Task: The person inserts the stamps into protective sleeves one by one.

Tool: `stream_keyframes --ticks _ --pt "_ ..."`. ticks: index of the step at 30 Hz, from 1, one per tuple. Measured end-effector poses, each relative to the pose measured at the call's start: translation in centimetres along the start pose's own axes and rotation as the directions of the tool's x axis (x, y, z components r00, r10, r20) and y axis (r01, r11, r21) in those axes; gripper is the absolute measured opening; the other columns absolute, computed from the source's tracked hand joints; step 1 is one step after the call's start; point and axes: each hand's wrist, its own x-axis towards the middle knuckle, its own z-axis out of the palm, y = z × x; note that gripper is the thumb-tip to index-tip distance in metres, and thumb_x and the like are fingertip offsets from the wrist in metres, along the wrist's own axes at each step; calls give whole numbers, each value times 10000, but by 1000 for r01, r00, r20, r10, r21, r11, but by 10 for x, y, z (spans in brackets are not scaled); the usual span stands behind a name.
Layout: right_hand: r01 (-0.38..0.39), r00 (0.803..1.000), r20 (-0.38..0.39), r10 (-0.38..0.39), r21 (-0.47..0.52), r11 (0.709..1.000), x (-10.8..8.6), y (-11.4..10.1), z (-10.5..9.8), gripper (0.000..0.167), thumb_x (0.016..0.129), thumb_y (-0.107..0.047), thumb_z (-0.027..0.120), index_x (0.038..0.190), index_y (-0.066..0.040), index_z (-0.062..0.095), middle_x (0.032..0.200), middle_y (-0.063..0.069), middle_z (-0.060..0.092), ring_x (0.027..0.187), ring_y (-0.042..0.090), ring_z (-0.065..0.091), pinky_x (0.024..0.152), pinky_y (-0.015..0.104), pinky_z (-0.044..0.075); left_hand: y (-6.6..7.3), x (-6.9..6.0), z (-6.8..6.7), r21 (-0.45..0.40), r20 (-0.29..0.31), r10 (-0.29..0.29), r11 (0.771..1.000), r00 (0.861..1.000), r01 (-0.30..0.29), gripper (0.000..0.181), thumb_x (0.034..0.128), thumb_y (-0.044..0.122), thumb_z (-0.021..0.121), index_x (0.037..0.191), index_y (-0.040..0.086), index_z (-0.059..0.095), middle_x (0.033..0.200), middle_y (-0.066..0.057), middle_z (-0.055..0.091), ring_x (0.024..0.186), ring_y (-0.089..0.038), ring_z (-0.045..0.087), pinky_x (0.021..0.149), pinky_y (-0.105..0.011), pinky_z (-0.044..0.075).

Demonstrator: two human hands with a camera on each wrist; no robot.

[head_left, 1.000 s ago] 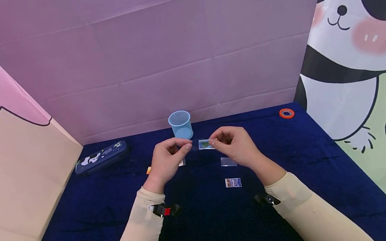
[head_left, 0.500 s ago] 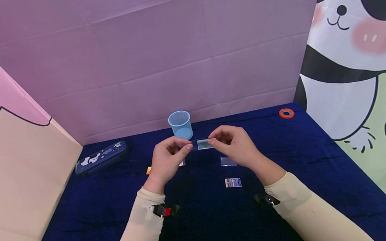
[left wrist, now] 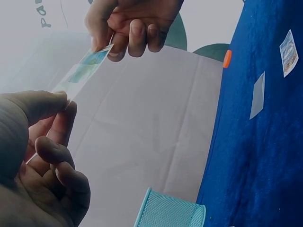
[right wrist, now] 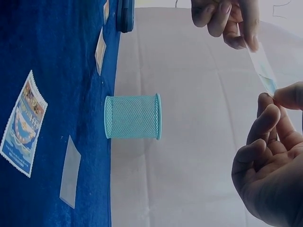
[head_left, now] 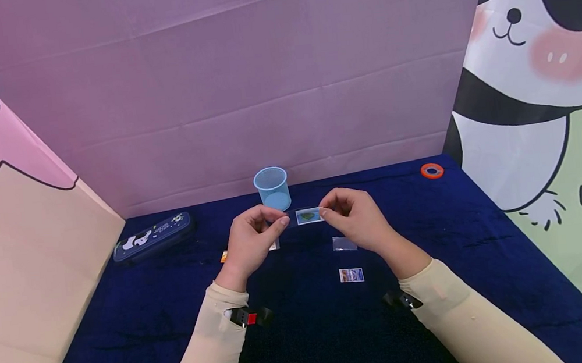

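My left hand pinches one end of a clear plastic sleeve between thumb and forefinger. The right hand has the right end of a blue-and-green stamp between thumb and fingertip. Both hold these above the table, and the stamp lies partly inside the sleeve, as the left wrist view shows. A second stamp with a perforated edge lies flat on the cloth, nearer the person. Beyond it is another clear sleeve, also flat.
A light blue mesh pen cup stands behind the hands. At the left lies a dark blue pencil case, at the back right an orange ring-shaped roll. More small cards or stamps lie partly hidden by the left hand.
The blue-and-green stamp has slid a little left, toward the left hand. My right fingertips have shifted to its right end. The left hand has stayed almost still.
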Motion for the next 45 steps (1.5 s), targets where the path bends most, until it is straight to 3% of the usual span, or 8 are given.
stream_keyframes --ticks 12,18,33,41,45 --pt "-27 1000 -4 27 -9 1000 1 -1 2 66 1020 -109 694 1047 -76 744 816 101 594 673 251 497 568 276 400 1 -2 0 -15 27 3 1000 1000 -3 83 984 115 754 1046 80 795 875 -59 702 597 -154 460 512 -247 375" --pt "-9 1000 6 9 3 1000 0 -1 1 70 1016 -183 719 1018 -124 757 807 66 613 677 231 515 578 282 423 2 -1 0 10 17 14 1000 1000 -14 77 978 120 760 1041 96 799 771 -126 588 569 -153 455 487 -254 368" --pt "3 1000 -2 -3 12 1000 0 -1 -2 63 1007 -157 726 1040 -132 773 825 76 634 668 233 515 567 281 429 4 -1 0 -11 -2 22 1000 1000 -22 98 983 126 756 1052 68 796 808 -75 630 566 -149 445 485 -250 365" --pt "-15 1000 11 15 -22 1000 1 -2 2 75 1002 -48 696 1042 -42 760 821 100 636 667 242 502 567 270 408 4 -1 0 -19 3 10 1000 1000 -10 91 978 128 763 1045 77 796 808 -57 623 582 -157 450 487 -252 365" --pt "-21 1000 5 21 -23 1000 0 -2 1 87 1009 -81 700 1055 -76 773 839 87 642 667 220 494 567 266 404 3 -1 0 -14 7 11 1000 1000 -11 96 986 133 753 1060 92 798 815 -40 621 588 -167 447 489 -253 364"
